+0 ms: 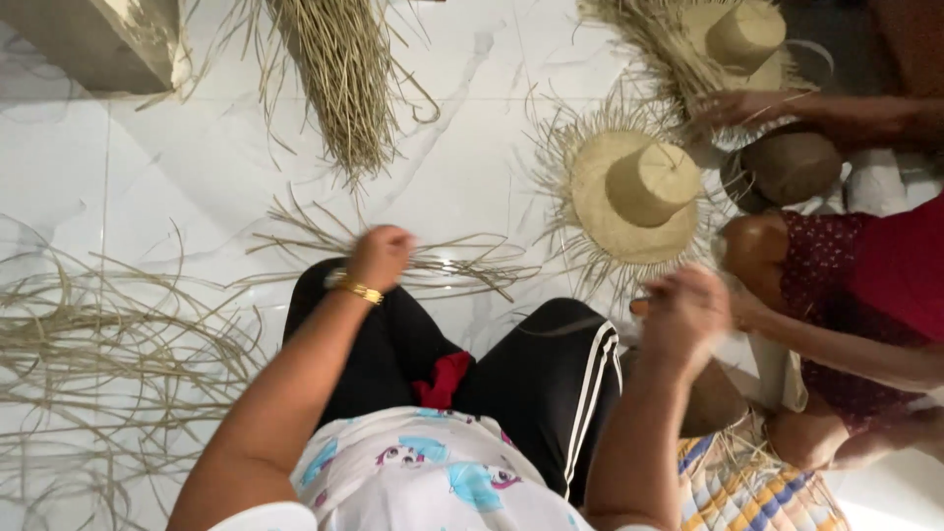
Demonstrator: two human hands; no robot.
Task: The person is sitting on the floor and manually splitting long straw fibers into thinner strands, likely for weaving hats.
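Fingers of the left hand (pixel 382 256) are curled into a loose fist over a small bunch of straw strands (pixel 442 264) lying on the white floor (pixel 177 167); the hand appears to pinch those strands, though blur hides the exact grip. Fingers of the right hand (pixel 685 317) are also curled, blurred, and whether they clasp anything cannot be told; an orange-tipped bit shows at its left edge.

No container holding anything can be made out. Two unfinished straw hats show, each with a raised crown and a ragged fringe of loose ends: one straw hat (pixel 629 197) on the floor just ahead of the right hand, a second hat (pixel 733 44) farther off at the top. A dark rounded hat block (pixel 787 167) sits between them on the right. One long straw bundle (pixel 339 79) lies at the top, and one loose tangle of straw (pixel 88 364) spreads at the left.

Both forearms reach forward from the body, the left bent over the black-trousered knee with a gold bracelet (pixel 356 289) at the wrist, the right raised with wrist flexed. Another person's hand (pixel 737 106) rests at the far hat's fringe.
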